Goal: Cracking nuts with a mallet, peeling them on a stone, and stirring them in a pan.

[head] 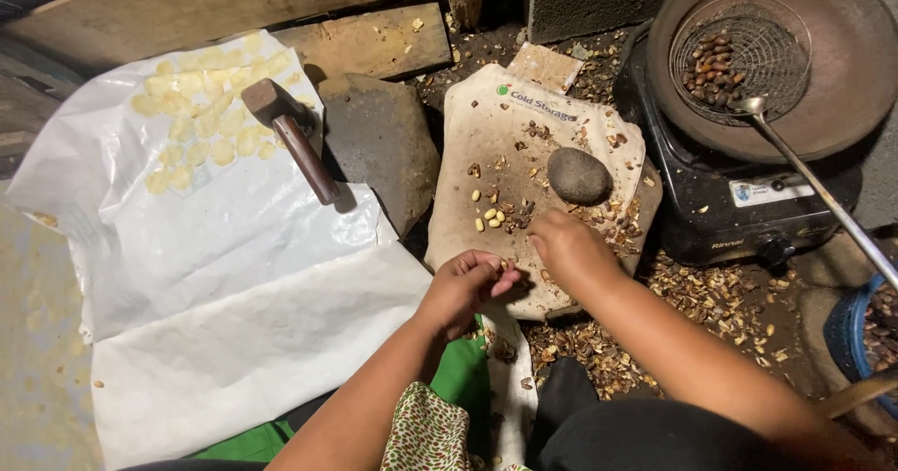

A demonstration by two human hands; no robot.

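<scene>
Pale peeled kernels (490, 217): small cluster on the cloth-covered slab (486, 134), just beyond both hands. Left hand (465, 286): fingers curled shut, pinching a small nut (506, 265) at the fingertips. Right hand (568, 249): fingers bent down onto the slab beside the kernels; grip not discernible. Rounded stone (579, 174): on the slab, near the right hand. Shell fragments (692, 293): scattered about. Wooden mallet (292, 139): on white sheet (234, 275), well apart. Risk, as judged: the pinched nut may slip into the shell litter, being small and lightly held.
</scene>
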